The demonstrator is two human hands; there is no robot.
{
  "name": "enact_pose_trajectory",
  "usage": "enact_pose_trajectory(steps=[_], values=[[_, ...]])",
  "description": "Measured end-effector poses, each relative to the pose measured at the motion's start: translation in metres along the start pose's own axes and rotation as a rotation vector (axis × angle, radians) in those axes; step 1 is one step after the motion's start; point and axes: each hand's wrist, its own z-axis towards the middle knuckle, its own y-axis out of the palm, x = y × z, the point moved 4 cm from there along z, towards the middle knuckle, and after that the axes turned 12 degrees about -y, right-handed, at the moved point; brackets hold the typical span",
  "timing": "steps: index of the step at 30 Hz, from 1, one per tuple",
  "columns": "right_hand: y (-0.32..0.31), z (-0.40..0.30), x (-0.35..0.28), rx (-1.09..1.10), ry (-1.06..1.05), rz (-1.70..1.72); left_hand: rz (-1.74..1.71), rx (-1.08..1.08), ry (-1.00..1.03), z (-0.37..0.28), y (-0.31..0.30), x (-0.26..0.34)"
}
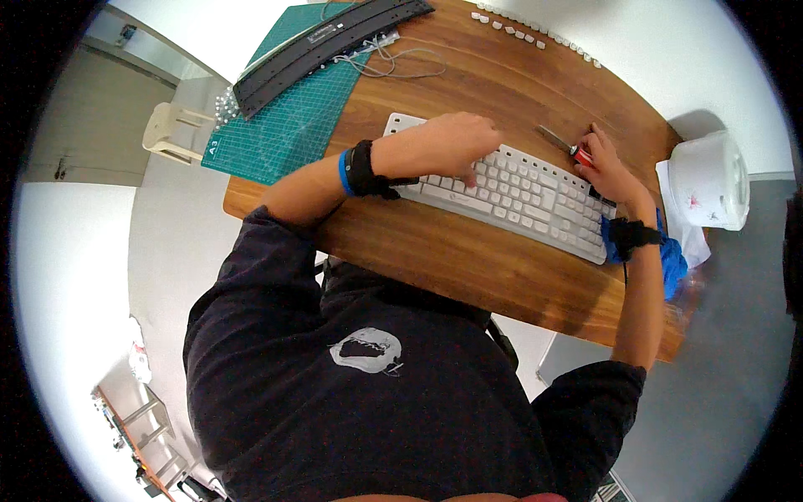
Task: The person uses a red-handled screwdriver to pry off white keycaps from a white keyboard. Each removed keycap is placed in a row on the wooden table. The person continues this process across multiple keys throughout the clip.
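Note:
A white computer keyboard (502, 194) with white keycaps lies slanted on the wooden table. My left hand (461, 145) is over its left part, fingers bent down at the keys; whether it grips anything there cannot be told. Beyond the keyboard's far right edge, my right hand (599, 162) rests at the red handle of a screwdriver (581, 155), whose metal shaft points up and to the left. Whether the fingers close on the handle is not clear. Several loose white keycaps (509, 30) stand in rows along the table's far edge.
On a green cutting mat (282, 147) at the left lies a black keyboard casing (326, 50), small whitish parts (227, 108) beside it. A grey cable (414, 74) loops onto the wooden table (439, 251). At the right are a blue cloth or bag (672, 267) and a white lidded container (709, 182).

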Motion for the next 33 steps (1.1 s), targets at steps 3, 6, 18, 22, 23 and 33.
enact_pose_trajectory(steps=[3, 6, 18, 22, 23, 33], values=[[-0.017, 0.001, -0.026, -0.085, 0.127, 0.011, -0.021, -0.01, -0.03, 0.004, -0.001, -0.007], [-0.046, 0.007, -0.085, -0.172, 0.32, 0.007, -0.047, -0.017, -0.026, 0.009, 0.007, -0.014], [-0.069, 0.034, -0.198, -0.003, -0.154, -0.561, -0.17, -0.016, -0.076, 0.019, 0.007, -0.023], [-0.068, 0.04, -0.207, -0.008, -0.165, -0.662, -0.134, 0.025, -0.103, 0.019, 0.003, -0.023], [-0.066, 0.042, -0.21, -0.012, -0.169, -0.692, -0.13, 0.028, -0.107, 0.018, 0.003, -0.024], [-0.056, 0.087, -0.264, 0.027, -0.29, -1.039, -0.164, 0.076, -0.087, 0.02, 0.001, -0.024]])
